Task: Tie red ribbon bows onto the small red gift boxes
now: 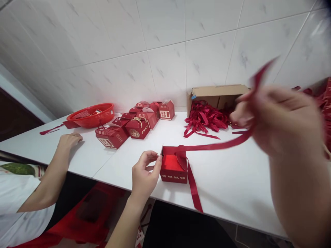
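A small red gift box with gold characters stands near the table's front edge, its top flaps unfolded. My left hand pinches the box's left flap between thumb and fingers. Raised at the right, and blurred, my right hand grips a dark red ribbon. The ribbon runs from that hand across to the top of the box. Its other end hangs down the box's right side and lies over the table toward the front edge. Part of the box's left side is hidden by my left hand.
Several finished red boxes stand against the wall, left of centre. Behind them to the left sits a red plastic basket. A cardboard box spills a heap of red ribbons. A co-worker's hand rests on the table at left.
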Tool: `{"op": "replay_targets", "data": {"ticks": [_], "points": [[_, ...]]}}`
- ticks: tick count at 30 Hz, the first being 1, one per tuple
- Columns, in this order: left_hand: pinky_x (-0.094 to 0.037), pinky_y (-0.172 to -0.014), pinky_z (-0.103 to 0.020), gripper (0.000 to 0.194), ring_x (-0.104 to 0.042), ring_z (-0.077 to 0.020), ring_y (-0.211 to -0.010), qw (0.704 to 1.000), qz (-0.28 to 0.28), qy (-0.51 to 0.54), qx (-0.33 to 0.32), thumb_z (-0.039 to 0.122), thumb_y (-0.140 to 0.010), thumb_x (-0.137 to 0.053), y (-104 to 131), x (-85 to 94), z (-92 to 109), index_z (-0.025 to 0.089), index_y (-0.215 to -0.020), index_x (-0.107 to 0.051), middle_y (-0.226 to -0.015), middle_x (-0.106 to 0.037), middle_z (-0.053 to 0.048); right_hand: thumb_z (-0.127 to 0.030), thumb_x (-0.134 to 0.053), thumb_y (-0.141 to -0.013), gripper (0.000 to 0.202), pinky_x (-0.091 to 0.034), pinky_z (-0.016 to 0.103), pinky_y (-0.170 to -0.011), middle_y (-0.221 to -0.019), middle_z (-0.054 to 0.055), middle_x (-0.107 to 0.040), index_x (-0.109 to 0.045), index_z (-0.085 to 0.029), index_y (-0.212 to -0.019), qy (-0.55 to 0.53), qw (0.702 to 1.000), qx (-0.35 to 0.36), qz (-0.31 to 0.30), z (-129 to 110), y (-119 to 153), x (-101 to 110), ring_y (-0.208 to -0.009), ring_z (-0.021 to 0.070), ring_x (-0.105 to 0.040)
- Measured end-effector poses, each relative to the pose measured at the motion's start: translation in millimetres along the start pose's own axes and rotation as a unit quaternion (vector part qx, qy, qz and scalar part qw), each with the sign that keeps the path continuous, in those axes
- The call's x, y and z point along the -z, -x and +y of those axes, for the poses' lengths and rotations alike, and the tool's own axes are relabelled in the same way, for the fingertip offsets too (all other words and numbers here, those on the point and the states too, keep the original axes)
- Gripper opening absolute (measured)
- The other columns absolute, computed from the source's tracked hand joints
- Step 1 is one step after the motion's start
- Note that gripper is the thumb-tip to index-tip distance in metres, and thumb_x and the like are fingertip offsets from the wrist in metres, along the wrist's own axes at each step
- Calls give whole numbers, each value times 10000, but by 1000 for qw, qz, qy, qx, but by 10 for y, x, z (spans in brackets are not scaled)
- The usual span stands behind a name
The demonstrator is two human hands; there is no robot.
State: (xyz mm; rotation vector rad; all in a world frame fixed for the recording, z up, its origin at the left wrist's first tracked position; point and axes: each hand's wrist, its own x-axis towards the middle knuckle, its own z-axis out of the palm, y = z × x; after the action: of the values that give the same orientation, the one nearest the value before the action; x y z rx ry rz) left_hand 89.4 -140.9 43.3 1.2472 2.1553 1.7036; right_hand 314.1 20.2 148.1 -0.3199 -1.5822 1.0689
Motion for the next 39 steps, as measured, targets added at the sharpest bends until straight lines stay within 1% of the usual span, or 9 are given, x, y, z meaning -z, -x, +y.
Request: {"op": "replay_targets", "data": {"ticks": [4,5,8,12,25,29,33,36,39], "points": [[-550,-593,-241,270,-643,-157,-744,997,21,60,34,414,-780,-625,38,17,-12,199,-909,-527,-838,-602,-23,-224,-560,-855,152,-410,251,-572,-693,26,-650,-686,-174,-786,156,951,2,-268,285,146,-670,-618,132,-559],[-551,-591,-241,277,-638,-147,-720,996,23,69,42,415,-782,-623,49,20,-15,201,-922,-518,-830,-602,-17,-182,-543,-855,163,-415,257,-609,-740,40,-673,-699,-164,-811,199,929,17,-313,376,183,-800,-653,139,-574],[-552,-572,-233,272,-621,-131,-695,994,27,87,57,406,-791,-614,81,20,-18,204,-932,-499,-817,-598,-8,-139,-496,-863,223,-407,266,-645,-784,71,-683,-717,-141,-837,288,886,37,-361,611,267,-1020,-704,159,-581],[-556,-583,-228,244,-612,-126,-717,993,29,100,61,387,-802,-607,117,7,-6,208,-927,-497,-846,-590,-9,-162,-483,-877,244,-400,257,-641,-777,76,-677,-722,-137,-835,309,875,12,-374,726,305,-1035,-691,157,-578],[-552,-628,-250,269,-638,-169,-834,995,7,87,45,378,-809,-609,232,-31,17,232,-986,-470,-908,-601,-31,-147,-475,-874,247,-371,241,-616,-761,59,-663,-720,-156,-840,305,863,22,-402,607,327,-1029,-664,138,-557],[-569,-599,-267,319,-629,-190,-873,992,-5,104,66,454,-810,-584,134,-13,45,224,-1004,-476,-920,-593,-40,-178,-471,-893,248,-373,250,-633,-769,56,-661,-712,-159,-835,324,856,34,-402,608,332,-1028,-694,147,-553],[-563,-611,-260,324,-617,-182,-843,988,-56,106,95,509,-814,-537,-55,-20,72,186,-813,-565,-847,-600,-32,-202,-468,-907,255,-374,259,-626,-756,55,-641,-712,-166,-839,342,849,46,-400,638,355,-1058,-717,158,-546],[-560,-669,-278,294,-601,-165,-792,986,-89,113,85,465,-792,-584,-143,-10,30,175,-750,-593,-789,-604,-20,-242,-482,-913,241,-407,276,-665,-817,65,-628,-716,-185,-915,333,862,51,-378,648,353,-1030,-786,178,-562],[-544,-680,-290,270,-588,-173,-788,993,-70,67,68,446,-781,-594,-159,107,-127,179,-742,-599,-792,-603,-23,-303,-499,-910,256,-451,321,-765,-991,91,-612,-675,-187,-1056,314,891,38,-326,635,310,-872,-905,206,-572]]}}
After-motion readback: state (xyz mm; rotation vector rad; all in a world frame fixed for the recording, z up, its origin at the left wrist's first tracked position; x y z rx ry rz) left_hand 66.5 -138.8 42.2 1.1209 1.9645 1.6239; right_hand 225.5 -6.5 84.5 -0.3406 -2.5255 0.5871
